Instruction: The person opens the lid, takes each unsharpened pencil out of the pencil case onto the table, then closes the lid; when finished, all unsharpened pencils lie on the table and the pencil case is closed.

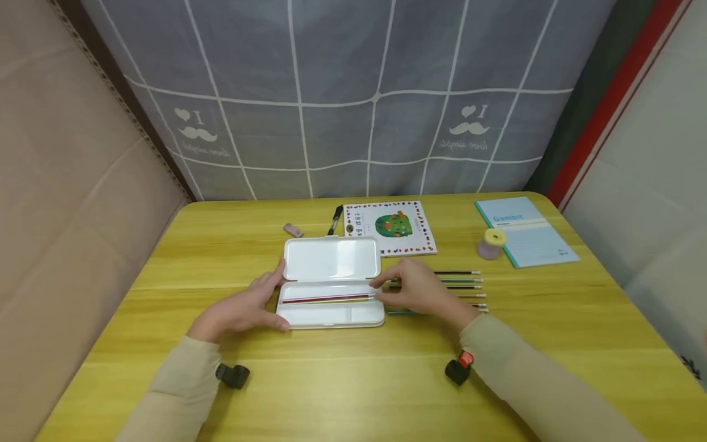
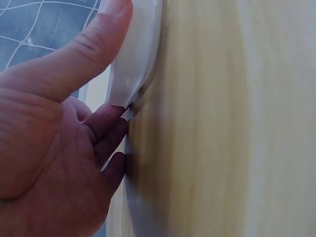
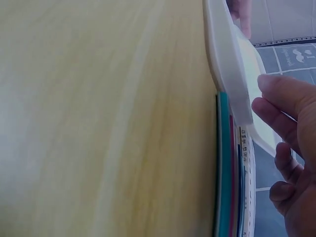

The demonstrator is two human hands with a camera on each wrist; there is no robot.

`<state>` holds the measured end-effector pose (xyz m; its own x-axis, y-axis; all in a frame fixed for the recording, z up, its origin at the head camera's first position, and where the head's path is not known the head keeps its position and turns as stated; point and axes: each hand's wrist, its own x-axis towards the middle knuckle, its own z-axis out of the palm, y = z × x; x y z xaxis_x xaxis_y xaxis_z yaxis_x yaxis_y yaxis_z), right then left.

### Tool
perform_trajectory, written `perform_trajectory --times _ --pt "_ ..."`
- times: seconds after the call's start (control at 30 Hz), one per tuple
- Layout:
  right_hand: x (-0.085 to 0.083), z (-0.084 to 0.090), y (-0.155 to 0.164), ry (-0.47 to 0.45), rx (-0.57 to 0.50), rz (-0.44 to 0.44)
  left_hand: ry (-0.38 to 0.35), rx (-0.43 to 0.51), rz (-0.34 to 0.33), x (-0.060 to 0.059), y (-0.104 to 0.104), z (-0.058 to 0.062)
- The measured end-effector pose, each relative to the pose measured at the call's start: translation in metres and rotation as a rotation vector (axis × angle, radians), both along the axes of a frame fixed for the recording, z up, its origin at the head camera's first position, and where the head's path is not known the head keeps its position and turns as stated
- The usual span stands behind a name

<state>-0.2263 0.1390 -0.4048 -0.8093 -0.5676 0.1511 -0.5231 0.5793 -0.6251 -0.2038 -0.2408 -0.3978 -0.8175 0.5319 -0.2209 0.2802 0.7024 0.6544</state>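
Note:
A white pencil case [image 1: 309,314] lies with its lid [image 1: 331,258] raised toward the back. In its tray are a red pencil [image 1: 326,299] and a yellowish one beside it. My left hand [image 1: 248,310] holds the case's left end, thumb at the front corner; in the left wrist view the thumb [image 2: 94,49] lies along the white wall. Over the right end hovers my right hand [image 1: 414,287], thumb and index finger apart, close to the pencil ends; the right wrist view shows nothing between them. Several pencils [image 1: 464,280] lie in a row under and beyond this hand.
Behind the case are an eraser [image 1: 293,231], a black pen [image 1: 335,220] and a white booklet [image 1: 364,245] with a green picture. Farther right stand a yellow-lidded small jar [image 1: 491,244] and a light blue notebook [image 1: 538,239]. A grey grid curtain [image 1: 337,135] hangs behind the table.

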Motion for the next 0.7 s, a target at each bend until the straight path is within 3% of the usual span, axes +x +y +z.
perform_trajectory --times 0.23,0.7 --pt "-0.005 -0.007 -0.016 -0.015 0.09 0.006 0.003 0.013 -0.004 0.001 0.002 0.001" --pt "-0.002 -0.004 -0.035 0.07 0.241 0.003 0.0 0.005 0.0 0.001 0.003 0.002"
